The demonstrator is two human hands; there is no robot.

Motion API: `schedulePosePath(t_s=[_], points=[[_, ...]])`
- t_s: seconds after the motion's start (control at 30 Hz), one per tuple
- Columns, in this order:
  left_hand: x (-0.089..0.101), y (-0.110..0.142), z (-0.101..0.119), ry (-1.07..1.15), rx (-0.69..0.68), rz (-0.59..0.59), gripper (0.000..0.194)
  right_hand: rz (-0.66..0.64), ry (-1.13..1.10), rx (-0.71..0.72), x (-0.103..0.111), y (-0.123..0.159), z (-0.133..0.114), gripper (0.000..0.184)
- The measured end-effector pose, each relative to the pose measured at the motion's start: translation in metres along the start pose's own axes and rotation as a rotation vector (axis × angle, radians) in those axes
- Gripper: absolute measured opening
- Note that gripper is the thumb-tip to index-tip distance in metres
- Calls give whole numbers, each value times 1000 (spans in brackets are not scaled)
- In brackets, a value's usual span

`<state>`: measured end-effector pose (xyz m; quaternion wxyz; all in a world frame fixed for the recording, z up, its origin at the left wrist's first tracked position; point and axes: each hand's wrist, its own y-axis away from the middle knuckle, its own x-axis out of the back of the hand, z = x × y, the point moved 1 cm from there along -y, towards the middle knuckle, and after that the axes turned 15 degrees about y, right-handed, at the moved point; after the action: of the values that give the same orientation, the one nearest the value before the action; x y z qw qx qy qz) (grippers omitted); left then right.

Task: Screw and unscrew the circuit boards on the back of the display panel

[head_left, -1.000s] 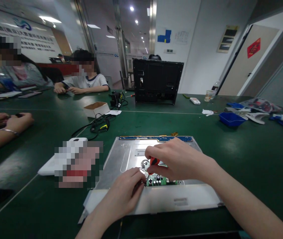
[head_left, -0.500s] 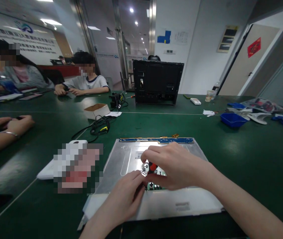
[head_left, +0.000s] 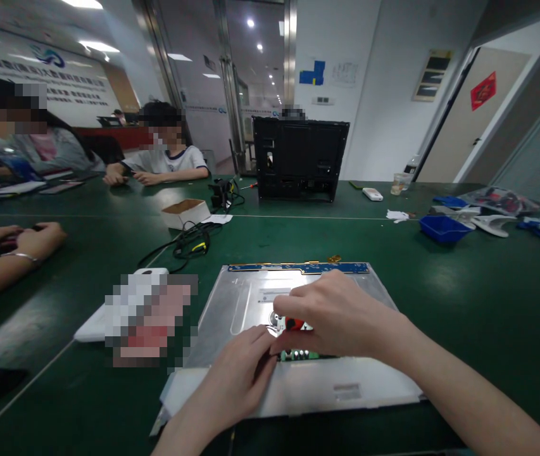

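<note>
A silvery display panel (head_left: 217, 310) lies flat before me, a blue circuit strip (head_left: 270, 268) along its far edge and a white band (head_left: 312, 391) along its near side. On its middle sits a green circuit board (head_left: 298, 355), mostly covered by my hands. My right hand (head_left: 340, 316) is closed around a red-and-black screwdriver handle (head_left: 294, 323); the tip is hidden. Close beside it, my left hand (head_left: 241, 364) has its fingers drawn together at the board's left edge. Whatever those fingers pinch, if anything, cannot be made out.
Left of the panel lie a white device (head_left: 94, 323) and black cables (head_left: 188, 240), with an open box (head_left: 184, 213) behind. A black monitor casing (head_left: 301, 158) stands at the back. A blue tray (head_left: 445, 229) lies right. Another person's hands (head_left: 37, 240) rest at the left.
My right hand has turned slightly around the screwdriver, and its handle now shows more tilted, lower between the fingers. My left hand stays in place.
</note>
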<state>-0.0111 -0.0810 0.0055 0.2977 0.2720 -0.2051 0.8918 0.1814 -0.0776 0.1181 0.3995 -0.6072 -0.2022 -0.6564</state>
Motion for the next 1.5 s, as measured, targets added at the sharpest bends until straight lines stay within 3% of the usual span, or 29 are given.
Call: schedulePosePath(t_s=[0.1,0.23,0.37,0.47,0.77,0.9,1.0,1.13,1.27,1.5], points=[[1,-1,1,1,12,-1,15,-7,-95,16,5,2,0,14],[0,-1,0,-11,5,6,16,-42,-181,22,6,3,1,22],[-1,1,-3,-11,0,4,18,-22,-78,-37,0,-1,1,16],[-2,2,-5,-1,-16,3,19,-55,-7,-38,-2,-2,-1,26],[0,-3,1,-9,-6,-6,16,-33,-71,29,9,5,-5,22],[-1,-2,-1,-17,-17,4,19,-17,37,-17,5,3,-6,14],[-2,-1,-4,-35,-13,9,19,-25,113,-49,2,1,-4,19],[-2,0,-5,-24,-12,8,17,-43,16,17,5,2,-2,13],[-1,0,-2,-12,1,6,16,-65,-73,32,8,3,-1,19],[-3,2,-3,13,8,32,19,-80,33,-42,3,-2,-1,19]])
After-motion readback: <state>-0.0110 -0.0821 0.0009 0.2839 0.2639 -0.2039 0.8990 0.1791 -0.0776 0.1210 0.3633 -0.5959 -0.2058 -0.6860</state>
